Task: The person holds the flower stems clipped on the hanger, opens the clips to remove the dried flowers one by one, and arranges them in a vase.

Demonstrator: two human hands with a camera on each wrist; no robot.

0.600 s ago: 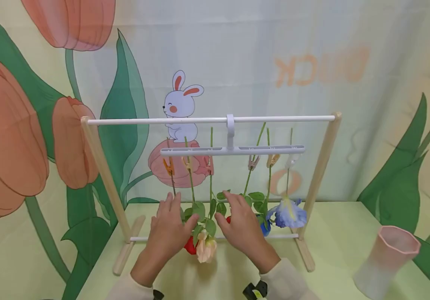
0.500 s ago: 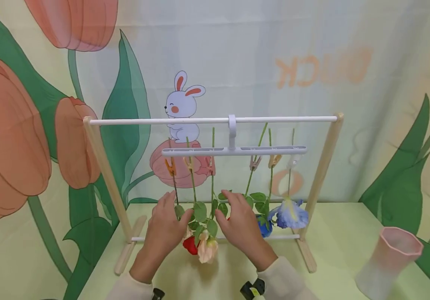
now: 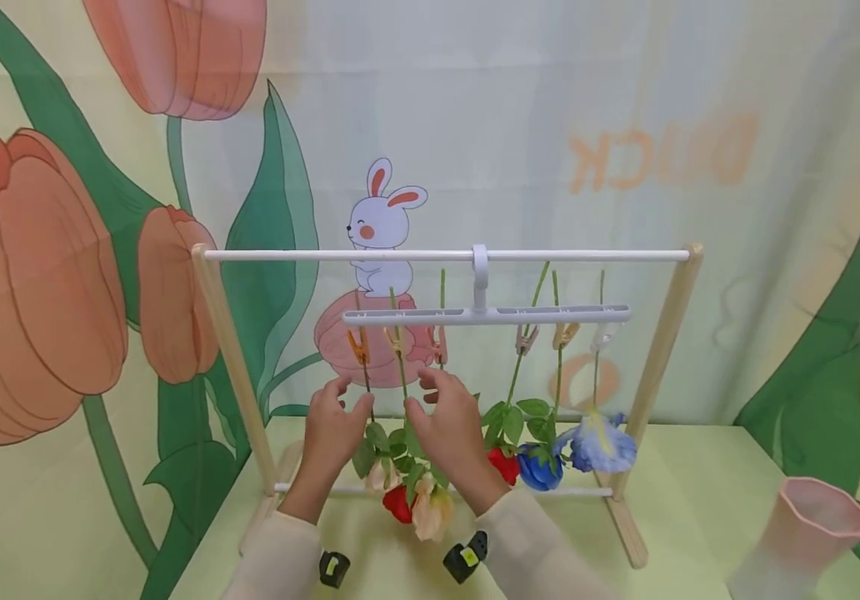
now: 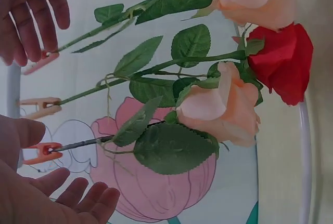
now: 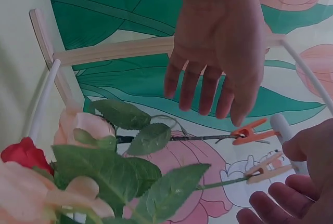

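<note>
Artificial flowers hang heads down from a white clip hanger [image 3: 430,317]. My left hand [image 3: 334,435] stands beside the leftmost stem, below the orange clip [image 3: 358,344], its fingers loosely bent and holding nothing. My right hand [image 3: 448,429] is raised near the second and third stems, fingers relaxed and thumb apart, also holding nothing. In the left wrist view, a peach rose [image 4: 218,107] on the orange clip's dark stem [image 4: 78,145] hangs beside a red rose [image 4: 283,63]. The right wrist view shows the orange clip [image 5: 250,133] and a beige clip [image 5: 268,172] between the two hands.
The hanger hooks over the white top rod [image 3: 587,255] of a wooden-legged rack [image 3: 658,367]. On its right side hang another red rose [image 3: 503,465], a blue rose [image 3: 540,467] and a pale blue flower [image 3: 602,443]. A pink-and-white vase [image 3: 797,533] stands at right.
My right hand has moved left and up from in front of the middle flowers, uncovering the right-hand red rose. My left hand has risen slightly towards the orange clip. The head view has shifted a little.
</note>
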